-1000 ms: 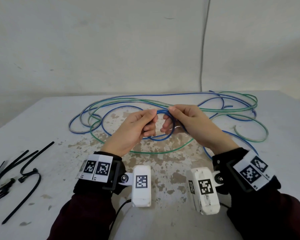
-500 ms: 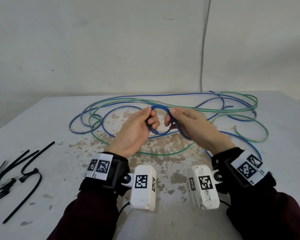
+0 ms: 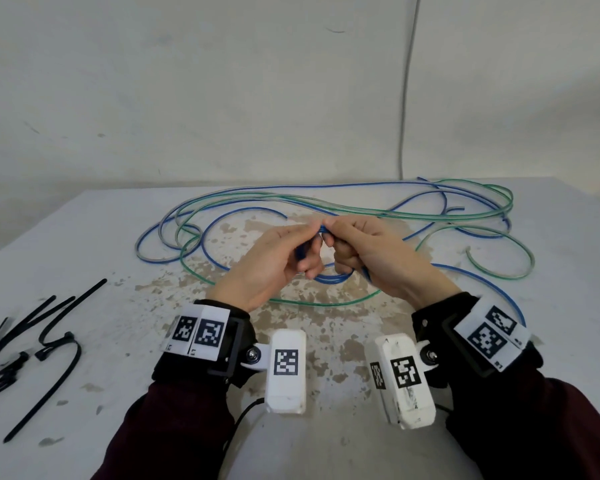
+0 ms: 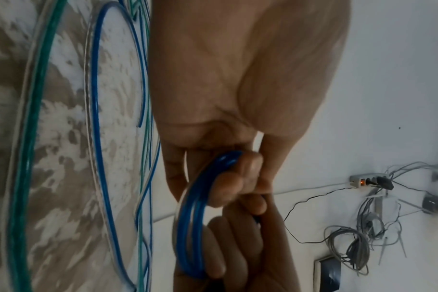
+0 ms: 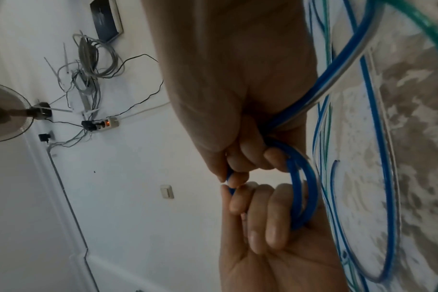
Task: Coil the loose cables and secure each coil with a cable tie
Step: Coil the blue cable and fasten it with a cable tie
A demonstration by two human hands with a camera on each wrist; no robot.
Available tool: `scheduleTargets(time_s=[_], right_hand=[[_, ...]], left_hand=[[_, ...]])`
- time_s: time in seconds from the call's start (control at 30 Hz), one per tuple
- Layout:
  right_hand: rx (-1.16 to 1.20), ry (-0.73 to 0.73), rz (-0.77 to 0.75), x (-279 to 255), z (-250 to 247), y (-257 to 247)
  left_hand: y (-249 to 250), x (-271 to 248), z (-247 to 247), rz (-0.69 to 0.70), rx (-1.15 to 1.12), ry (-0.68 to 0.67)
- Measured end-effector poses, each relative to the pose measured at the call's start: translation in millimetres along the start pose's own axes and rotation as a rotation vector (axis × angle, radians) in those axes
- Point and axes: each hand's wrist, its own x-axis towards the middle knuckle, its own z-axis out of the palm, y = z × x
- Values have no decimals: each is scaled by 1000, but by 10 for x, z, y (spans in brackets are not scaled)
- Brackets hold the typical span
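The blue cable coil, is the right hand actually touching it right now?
Touching. The right wrist view shows the right hand with fingers curled round the blue cable coil; the left hand grips it too.

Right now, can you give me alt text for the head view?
Both hands, left hand and right hand, pinch a small blue cable coil above the white table. Loose blue and green cable sprawls behind; black cable ties lie at left.

You face a plain white wall point(image 3: 222, 98) with a thin grey cord point(image 3: 407, 98) running down it; the white table point(image 3: 84, 237) (paint badly worn mid-surface) stands against it.
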Motion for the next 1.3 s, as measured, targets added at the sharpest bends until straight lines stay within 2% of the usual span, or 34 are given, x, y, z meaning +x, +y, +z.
scheduleTargets(time_s=[0.07,0.3,0.4,0.5,0.6,0.7,0.83,0.93,1.03,1.17,1.3], right_hand=[[0,-1,20,0,-3,-4],[-39,-50,80,-65,-176,-92],[69,-13,37,-62,-146,-102],[186,58,16,-27,-75,-80],[116,70,-20,-14,-47,-69],[52,60,-47,-12,-35,-66],[-6,86,-67,3,-17,-55],[-47,110,-77,11,-18,-23],[-70,48,-28,-14,-56,-37],[-370,-69,-4,-69,-186,-82],[-387,23,-31,-60,-141,-49]], left_hand=[[-10,-13,-34,22,-3,-19],[4,18,47,101,-230,71],[-7,35,88,137,-319,41],[-21,37,52,127,-289,57],[5,9,32,72,-251,65],[41,-10,58,28,-225,10],[46,-13,58,-15,-317,-28],[1,15,26,4,-263,25],[-21,28,28,48,-239,80],[-37,37,-8,102,-240,132],[-55,56,-23,114,-238,170]])
